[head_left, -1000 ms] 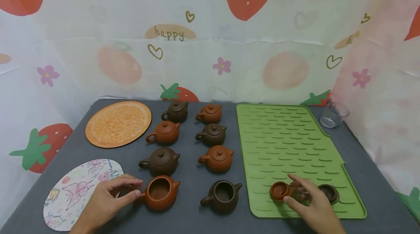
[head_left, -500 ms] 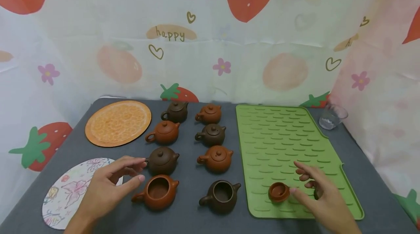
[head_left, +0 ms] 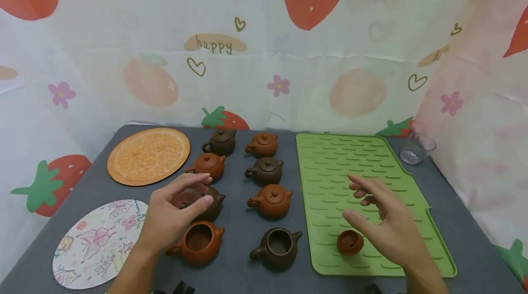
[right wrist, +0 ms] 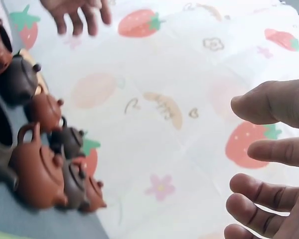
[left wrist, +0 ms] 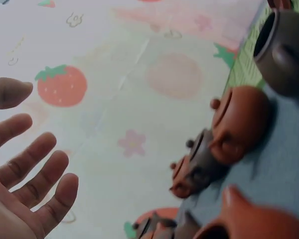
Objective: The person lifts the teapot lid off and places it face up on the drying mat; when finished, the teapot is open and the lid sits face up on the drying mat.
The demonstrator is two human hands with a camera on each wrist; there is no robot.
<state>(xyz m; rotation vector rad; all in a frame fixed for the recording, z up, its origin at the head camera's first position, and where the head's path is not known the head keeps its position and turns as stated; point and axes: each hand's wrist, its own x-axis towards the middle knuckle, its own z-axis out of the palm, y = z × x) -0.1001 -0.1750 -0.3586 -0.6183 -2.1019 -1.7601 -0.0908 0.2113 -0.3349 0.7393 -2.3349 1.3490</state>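
Observation:
My left hand [head_left: 171,214] is raised with spread fingers above the left column of teapots, holding nothing. It partly covers a lidded dark brown teapot [head_left: 213,204]. In front of that stands a lidless reddish-brown teapot [head_left: 206,250], its inside visible. A lidless dark teapot [head_left: 278,255] stands at the front of the right column. My right hand [head_left: 387,225] hovers over the green mat [head_left: 330,147], fingers apart and nothing in them. Beside its wrist a small reddish-brown lid [head_left: 349,244] lies upturned on the mat; a dark lid seen earlier is hidden behind this hand.
Several lidded teapots, such as a reddish-brown one [head_left: 272,201], stand in two columns on the dark tabletop [head_left: 239,220]. Left are an orange round mat [head_left: 148,156] and a butterfly-patterned mat [head_left: 95,243]. A clear glass cup [head_left: 416,148] stands back right.
Both hands have lifted away from the table. The left moved up and right from the reddish-brown teapot's handle; the right rose away from the lids. The teapots stay where they were.

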